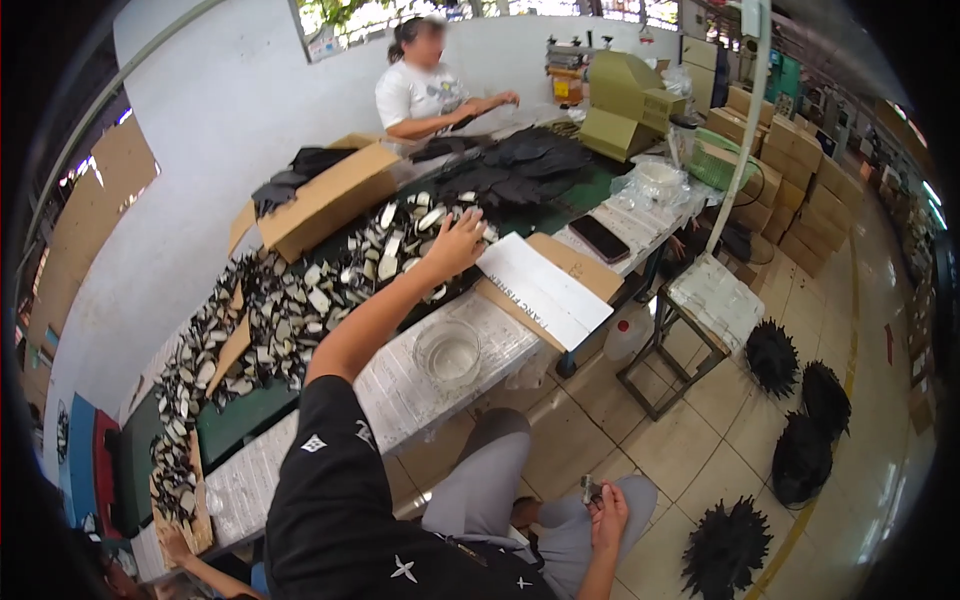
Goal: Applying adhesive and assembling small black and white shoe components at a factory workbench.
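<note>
My left hand (455, 243) is stretched over the far right end of a long heap of small black-and-white pieces (320, 290), its fingers spread at the edge of the heap and nothing visibly held. The pieces are pale on one face with dark, ragged edges; I cannot make out their exact kind. Low on the right, above my knee, my right hand (607, 515) pinches a small dark-and-pale piece (587, 489) between thumb and fingers. Beside my left hand lies a white board (540, 290) on brown cardboard. A clear round bowl (447, 352) stands on the near table strip.
An open cardboard box (330, 200) sits behind the heap. Flat black pieces (530, 165) cover the far table. A phone (599, 239) lies right of them. Across the table works a person (425, 90); another person's hand (178, 545) is lower left. A stool (705, 300) and black bundles (728, 548) stand right.
</note>
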